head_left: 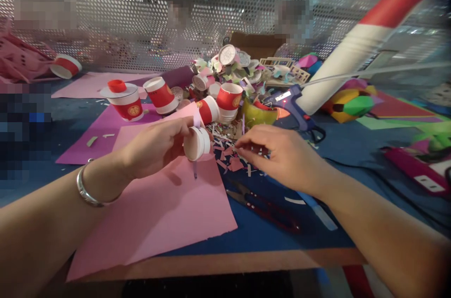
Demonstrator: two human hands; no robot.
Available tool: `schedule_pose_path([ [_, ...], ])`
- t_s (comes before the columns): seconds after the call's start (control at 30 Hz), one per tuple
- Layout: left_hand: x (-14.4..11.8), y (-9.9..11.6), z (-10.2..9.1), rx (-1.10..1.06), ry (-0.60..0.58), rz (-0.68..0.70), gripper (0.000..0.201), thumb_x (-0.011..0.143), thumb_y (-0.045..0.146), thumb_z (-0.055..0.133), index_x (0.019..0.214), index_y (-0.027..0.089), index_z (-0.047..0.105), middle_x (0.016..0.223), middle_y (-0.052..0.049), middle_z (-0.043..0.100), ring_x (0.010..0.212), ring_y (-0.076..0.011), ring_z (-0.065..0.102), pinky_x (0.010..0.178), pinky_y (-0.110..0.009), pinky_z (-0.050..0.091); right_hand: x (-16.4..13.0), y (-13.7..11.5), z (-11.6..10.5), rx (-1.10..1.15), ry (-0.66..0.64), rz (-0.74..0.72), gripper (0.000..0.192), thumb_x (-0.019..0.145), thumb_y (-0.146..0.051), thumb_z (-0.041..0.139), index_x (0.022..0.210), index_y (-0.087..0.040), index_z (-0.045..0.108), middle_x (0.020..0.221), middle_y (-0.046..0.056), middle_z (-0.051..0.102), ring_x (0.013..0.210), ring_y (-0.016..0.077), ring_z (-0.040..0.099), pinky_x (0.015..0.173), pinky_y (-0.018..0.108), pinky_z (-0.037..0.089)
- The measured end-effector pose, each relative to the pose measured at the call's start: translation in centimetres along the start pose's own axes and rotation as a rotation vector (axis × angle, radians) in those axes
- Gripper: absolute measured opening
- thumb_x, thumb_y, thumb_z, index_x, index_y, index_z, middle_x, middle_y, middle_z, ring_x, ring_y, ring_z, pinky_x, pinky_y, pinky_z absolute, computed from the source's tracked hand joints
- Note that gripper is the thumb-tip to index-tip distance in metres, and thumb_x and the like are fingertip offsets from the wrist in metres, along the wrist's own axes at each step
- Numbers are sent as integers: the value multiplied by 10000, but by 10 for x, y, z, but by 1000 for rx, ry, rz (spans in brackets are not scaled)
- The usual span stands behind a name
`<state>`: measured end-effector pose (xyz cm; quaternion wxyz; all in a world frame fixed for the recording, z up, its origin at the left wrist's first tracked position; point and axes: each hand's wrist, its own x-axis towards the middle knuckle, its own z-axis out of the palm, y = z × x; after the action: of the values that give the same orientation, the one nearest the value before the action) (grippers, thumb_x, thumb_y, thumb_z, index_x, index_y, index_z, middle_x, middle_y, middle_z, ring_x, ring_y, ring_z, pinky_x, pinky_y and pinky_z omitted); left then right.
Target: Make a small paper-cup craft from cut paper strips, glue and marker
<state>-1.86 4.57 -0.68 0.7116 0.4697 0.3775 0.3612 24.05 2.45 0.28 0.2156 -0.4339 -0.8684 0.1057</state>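
My left hand [155, 147] grips a small white paper cup [197, 144] lying on its side, bottom toward me, above a pink paper sheet [158, 213]. A thin purple paper strip [196, 121] runs across the cup and hangs below it. My right hand [278, 152] reaches down with pinched fingertips into a heap of paper scraps [229, 157] just right of the cup. I cannot tell if it has picked up a scrap.
Several red-and-white paper cups [229, 97] stand or lie behind the scraps. A blue glue gun [296, 103] rests at the right, by a tall stack of cups [355, 49]. Small dark red snips [264, 206] and a glue stick [317, 211] lie near the table's front edge. A perforated screen closes the back.
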Motion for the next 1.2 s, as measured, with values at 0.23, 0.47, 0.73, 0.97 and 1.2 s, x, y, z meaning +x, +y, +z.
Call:
schedule_pose_path([
  [0.23,0,-3,-4,-7,-74,33,122,751,183,546,827,167,641,776,-50,644,774,-200,610,719,-304,518,21,-14,17,-63,-272,-65,137,933,-219,602,1007,-171,707,955,89,694,864,232,625,752,351,467],
  [0.47,-2,1,-1,13,-61,13,122,735,170,510,674,159,615,750,-58,609,740,-183,563,735,-310,509,27,-12,21,21,-307,9,45,911,-199,623,923,-188,665,900,47,691,768,182,599,685,307,438],
  [0.73,1,0,0,-2,-28,17,51,722,180,547,749,172,589,756,-51,589,764,-187,550,711,-294,495,23,-10,22,19,-292,-2,83,898,-168,608,822,-200,621,857,43,674,768,184,604,672,299,430],
  [0.97,2,-5,-4,-48,-18,22,12,754,181,583,761,189,588,752,-35,594,779,-200,586,713,-318,512,17,-8,12,331,-136,146,44,908,-233,630,866,-219,628,737,-25,672,645,138,617,610,270,467],
  [1.2,1,-5,-1,23,-69,23,132,744,146,612,866,145,664,845,-48,650,753,-158,582,671,-271,487,13,-11,6,650,-16,177,84,895,-287,694,969,-252,677,882,-8,722,760,147,687,665,275,573],
])
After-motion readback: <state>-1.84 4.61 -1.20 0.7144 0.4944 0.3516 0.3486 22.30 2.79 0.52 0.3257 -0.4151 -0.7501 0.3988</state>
